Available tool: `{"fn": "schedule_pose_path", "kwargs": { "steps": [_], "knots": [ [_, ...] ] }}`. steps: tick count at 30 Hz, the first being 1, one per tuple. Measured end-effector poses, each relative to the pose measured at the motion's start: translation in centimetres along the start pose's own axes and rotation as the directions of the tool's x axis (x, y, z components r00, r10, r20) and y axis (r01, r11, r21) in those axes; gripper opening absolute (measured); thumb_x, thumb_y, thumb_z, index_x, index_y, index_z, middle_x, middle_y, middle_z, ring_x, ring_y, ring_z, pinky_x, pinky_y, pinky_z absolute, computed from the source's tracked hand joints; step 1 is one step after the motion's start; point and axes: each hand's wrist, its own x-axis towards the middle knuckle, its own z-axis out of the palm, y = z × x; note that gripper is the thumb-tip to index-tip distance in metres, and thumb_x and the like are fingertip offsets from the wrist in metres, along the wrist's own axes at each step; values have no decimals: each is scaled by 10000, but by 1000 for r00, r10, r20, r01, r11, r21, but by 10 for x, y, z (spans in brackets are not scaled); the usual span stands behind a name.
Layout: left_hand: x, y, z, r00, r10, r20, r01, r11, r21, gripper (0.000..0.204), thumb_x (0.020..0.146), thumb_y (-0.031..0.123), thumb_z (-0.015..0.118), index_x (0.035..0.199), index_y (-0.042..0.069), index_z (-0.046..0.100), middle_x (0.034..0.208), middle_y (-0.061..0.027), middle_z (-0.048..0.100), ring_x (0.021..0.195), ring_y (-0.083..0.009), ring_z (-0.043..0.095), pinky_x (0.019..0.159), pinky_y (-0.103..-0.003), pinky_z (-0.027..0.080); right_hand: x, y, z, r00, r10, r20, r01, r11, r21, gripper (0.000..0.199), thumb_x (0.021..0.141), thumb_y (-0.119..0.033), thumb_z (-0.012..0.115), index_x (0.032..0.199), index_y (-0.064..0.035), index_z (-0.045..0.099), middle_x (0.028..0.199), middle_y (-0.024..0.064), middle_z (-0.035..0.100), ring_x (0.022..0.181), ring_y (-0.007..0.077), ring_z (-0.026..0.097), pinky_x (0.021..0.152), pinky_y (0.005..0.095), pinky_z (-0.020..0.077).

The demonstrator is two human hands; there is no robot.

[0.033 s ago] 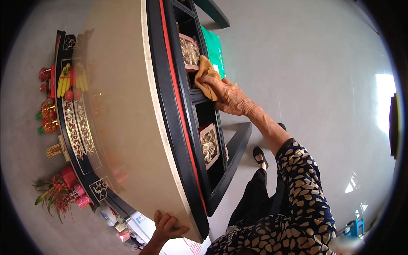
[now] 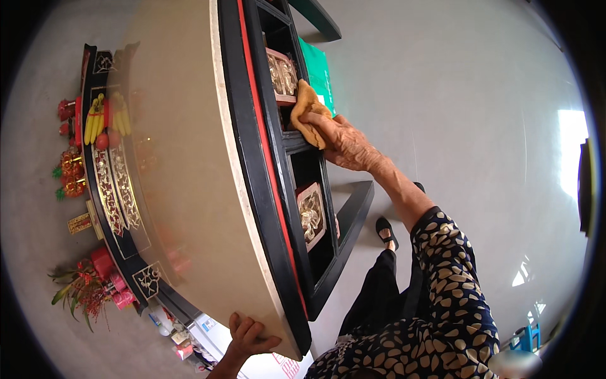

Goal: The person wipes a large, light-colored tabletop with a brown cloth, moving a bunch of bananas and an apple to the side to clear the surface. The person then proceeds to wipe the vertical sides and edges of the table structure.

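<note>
My right hand [image 2: 344, 142] is closed on an orange-brown cloth [image 2: 309, 117], its fingers bunched into the fabric. The cloth lies against the black frame [image 2: 303, 143] along the side of a table, between two recessed openings. In these openings sit carved gold panels with pale pinkish borders, an upper panel [image 2: 282, 74] beside the cloth and a lower panel [image 2: 310, 216] below it. My left hand [image 2: 249, 335] rests on the near corner of the beige, glossy tabletop [image 2: 189, 189], fingers spread on its surface. Its thumb side points toward the table edge.
A red stripe [image 2: 262, 142] runs along the table's black edge. Behind the cloth stands a green box [image 2: 317, 72]. A black table leg [image 2: 353, 215] juts toward my feet. Left of the tabletop are yellow candle-like fruit shapes [image 2: 95, 120] and a potted plant [image 2: 85, 284]. A blue stool [image 2: 527, 339] is lower right.
My right hand and the cloth have shifted very slightly to the right. My left hand stays in the same place on the tabletop.
</note>
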Motion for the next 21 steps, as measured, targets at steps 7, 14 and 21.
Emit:
{"fn": "schedule_pose_path", "kwargs": {
  "steps": [7, 14, 21],
  "knots": [
    [-4, 3, 0, 1000, 12, -20, -12, 1000, 11, 260, 789, 521, 661, 1009, 458, 538, 930, -18, 391, 843, -223, 474, 830, -534, 366, -35, 44, 13, 949, 12, -314, 173, 816, 552, 369, 845, -57, 535, 1210, -98, 573, 1190, 73, 568, 1097, 208, 536, 986, 315, 410],
    [-11, -4, 3, 1000, 23, 16, -23, 1000, -11, 315, 797, 554, 667, 1069, 450, 545, 1143, -71, 409, 1150, -282, 427, 1027, -602, 284, 10, 17, 57, 889, 180, -421, -62, 958, 280, 480, 986, -343, 427, 1415, -127, 437, 1360, 204, 448, 1310, 357, 348, 1092, 430, 276],
    [-9, -3, 5, 1000, 31, -2, -31, 999, 8, 323, 795, 417, 691, 1082, 373, 549, 1341, -118, 402, 1328, -345, 357, 1068, -612, 261, -53, 19, 98, 930, 236, -282, -130, 928, 348, 535, 1008, -278, 431, 1505, -134, 297, 1501, 232, 232, 1412, 390, 223, 1159, 402, 204]
  ]
}}
